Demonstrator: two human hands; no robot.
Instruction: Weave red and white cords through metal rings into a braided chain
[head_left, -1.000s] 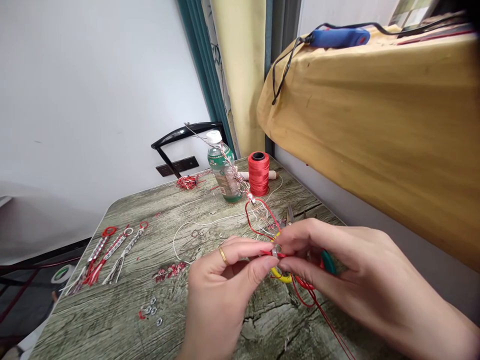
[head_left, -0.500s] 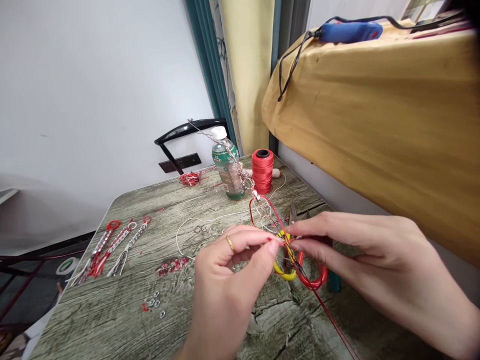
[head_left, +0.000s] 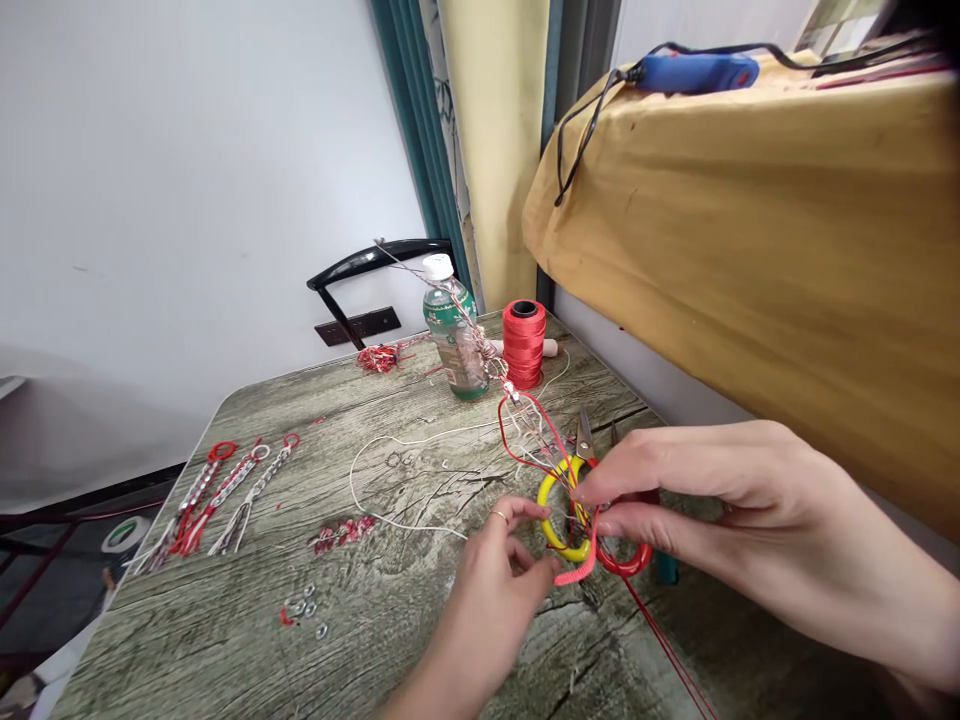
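My right hand (head_left: 720,520) pinches a red cord (head_left: 595,535) between thumb and forefinger, where it meets a bundle of thin strands. The cord's end curves down, smeared by motion, to the thumb tip of my left hand (head_left: 499,580). That hand's thumb and curled fingers close at the cord end, while its ringed forefinger stays lifted near the yellow handle. Strands run from my right fingers up to a small silvery piece (head_left: 510,389) near the bottle. Scissors (head_left: 561,490) with yellow and red handles lie beneath my hands, partly hidden.
A green-labelled bottle (head_left: 456,340) and a red thread spool (head_left: 523,345) stand behind. Three finished-looking tasselled braids (head_left: 244,480), several metal nuts (head_left: 307,603) and red scraps (head_left: 341,533) lie left. A white cord (head_left: 367,445) loops across the table. Yellow cloth (head_left: 712,220) hangs at right.
My left hand has moved down and away from my right fingers, its forefinger lifting. The red cord end now hangs in a curve between the hands. My right hand keeps its pinch, slightly lower.
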